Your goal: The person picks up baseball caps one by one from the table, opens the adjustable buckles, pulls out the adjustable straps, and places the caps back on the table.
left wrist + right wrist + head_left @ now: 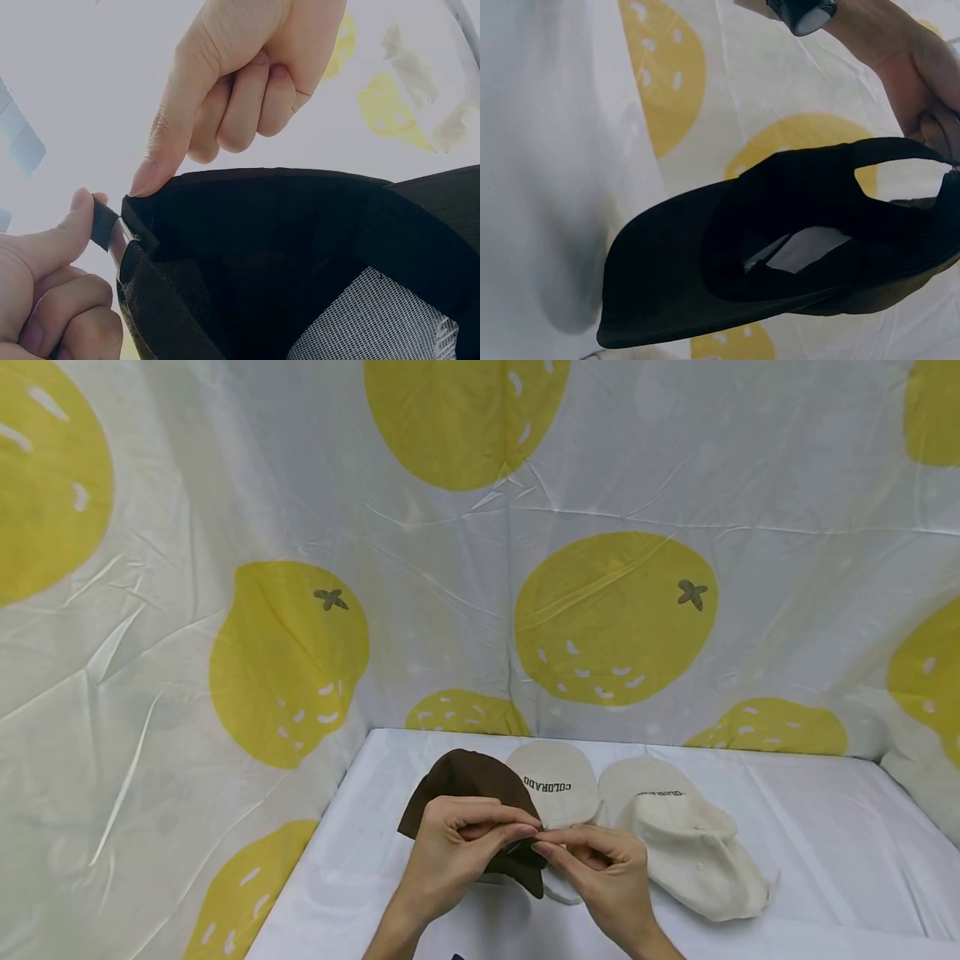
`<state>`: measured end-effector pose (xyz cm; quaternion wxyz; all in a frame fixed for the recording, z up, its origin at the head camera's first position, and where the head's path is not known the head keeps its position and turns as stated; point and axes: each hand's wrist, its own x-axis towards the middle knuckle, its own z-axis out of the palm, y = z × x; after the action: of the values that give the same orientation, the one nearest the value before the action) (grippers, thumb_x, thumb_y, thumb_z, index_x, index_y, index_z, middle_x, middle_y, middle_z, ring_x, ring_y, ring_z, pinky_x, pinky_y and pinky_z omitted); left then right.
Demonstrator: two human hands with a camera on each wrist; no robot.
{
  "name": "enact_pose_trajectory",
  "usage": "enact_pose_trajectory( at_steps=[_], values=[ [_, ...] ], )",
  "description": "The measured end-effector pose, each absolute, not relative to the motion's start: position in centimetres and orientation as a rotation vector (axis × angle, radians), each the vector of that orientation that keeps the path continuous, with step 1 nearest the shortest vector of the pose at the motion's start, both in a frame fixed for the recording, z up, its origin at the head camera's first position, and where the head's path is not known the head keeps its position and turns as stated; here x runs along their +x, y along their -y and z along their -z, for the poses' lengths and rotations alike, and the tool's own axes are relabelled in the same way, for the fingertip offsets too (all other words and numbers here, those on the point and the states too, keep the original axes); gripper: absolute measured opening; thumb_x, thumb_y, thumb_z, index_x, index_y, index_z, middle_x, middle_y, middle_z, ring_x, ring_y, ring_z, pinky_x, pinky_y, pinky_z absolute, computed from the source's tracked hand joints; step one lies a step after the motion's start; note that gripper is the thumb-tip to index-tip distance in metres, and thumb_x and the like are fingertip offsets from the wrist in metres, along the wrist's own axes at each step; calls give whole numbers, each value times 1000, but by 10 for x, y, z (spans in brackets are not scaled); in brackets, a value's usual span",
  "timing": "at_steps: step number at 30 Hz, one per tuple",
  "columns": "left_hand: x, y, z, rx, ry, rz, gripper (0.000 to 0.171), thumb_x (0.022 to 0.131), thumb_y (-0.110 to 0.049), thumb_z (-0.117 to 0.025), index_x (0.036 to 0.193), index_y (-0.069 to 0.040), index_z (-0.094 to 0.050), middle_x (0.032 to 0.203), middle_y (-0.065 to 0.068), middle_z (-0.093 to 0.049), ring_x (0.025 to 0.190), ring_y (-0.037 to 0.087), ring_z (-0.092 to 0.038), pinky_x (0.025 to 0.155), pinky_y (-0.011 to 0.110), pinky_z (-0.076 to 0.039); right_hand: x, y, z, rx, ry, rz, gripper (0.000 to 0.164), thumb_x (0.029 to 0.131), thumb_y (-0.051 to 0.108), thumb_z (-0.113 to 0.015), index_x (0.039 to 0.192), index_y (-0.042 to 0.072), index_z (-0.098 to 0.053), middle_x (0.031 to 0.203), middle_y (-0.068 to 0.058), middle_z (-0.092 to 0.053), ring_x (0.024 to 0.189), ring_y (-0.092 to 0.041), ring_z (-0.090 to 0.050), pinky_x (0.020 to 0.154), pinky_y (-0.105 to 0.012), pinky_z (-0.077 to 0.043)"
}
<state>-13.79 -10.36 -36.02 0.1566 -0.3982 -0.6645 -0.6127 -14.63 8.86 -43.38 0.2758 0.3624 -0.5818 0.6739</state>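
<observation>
A dark brown baseball cap [465, 777] is held up over the table by its back strap. My left hand [457, 852] pinches the strap area between thumb and forefinger, the other fingers curled. Close against it, my right hand [600, 868] pinches there too, the fingertips of both hands nearly meeting. In the left wrist view, a loose strap end [103, 223] is pinched beside a metal buckle [120, 244]. White mesh lining [375, 322] shows inside the crown. The right wrist view shows the cap's brim [660, 262] and the arched opening above the strap.
Two cream caps lie behind and to the right on the white-covered table [810, 827]: one cap [555, 768] partly behind the brown one, the other [690, 852] further right. Both carry dark "COLORADO" lettering. White cloth [450, 593] with yellow lemon prints encloses the back and sides.
</observation>
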Motion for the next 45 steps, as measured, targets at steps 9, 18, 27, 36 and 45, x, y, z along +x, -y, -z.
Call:
enact_pose_trajectory(
  at_steps=[9, 18, 27, 36, 45],
  values=[
    [-137, 103, 361, -1129, 1897, 1773, 9, 94, 0, -72, 97, 6, -78, 89, 19, -78, 78, 13, -72, 69, 26, -62, -146, -89, 432, 987, 1545, -1838, 37, 72, -31, -73, 97, -3, -79, 85, -5, -79, 48, -13, -33, 41, -25, -34],
    [-137, 102, 360, -1118, 1898, 1752, 7, 93, 2, -73, 95, 3, -79, 86, 17, -78, 63, 16, -60, 58, 19, -52, -143, -89, 429, 962, 1551, -1882, 37, 76, -31, -69, 98, -3, -78, 84, -5, -79, 46, -13, -23, 39, -27, -29],
    [-135, 102, 358, -1061, 1875, 1720, 6, 88, 1, -76, 93, -1, -80, 82, 15, -78, 55, 4, -42, 47, 15, -36, -143, -88, 431, 943, 1567, -1857, 40, 75, -31, -70, 99, 0, -78, 52, -6, -49, 45, -11, -18, 38, -19, -20],
    [-132, 110, 349, -982, 1725, 1701, 13, 85, 13, -74, 90, 2, -79, 75, 16, -73, 51, 16, -43, 59, 17, -54, -147, -89, 435, 915, 1603, -1789, 42, 73, -31, -72, 98, 2, -78, 50, 0, -42, 45, -9, -17, 39, -15, -19],
    [-132, 114, 347, -959, 1727, 1716, 15, 83, 15, -75, 90, 3, -79, 75, 17, -74, 50, 15, -39, 54, 19, -48, -149, -91, 437, 925, 1596, -1758, 43, 71, -31, -74, 98, 3, -79, 49, 2, -36, 46, -8, -16, 40, -13, -18]
  ],
)
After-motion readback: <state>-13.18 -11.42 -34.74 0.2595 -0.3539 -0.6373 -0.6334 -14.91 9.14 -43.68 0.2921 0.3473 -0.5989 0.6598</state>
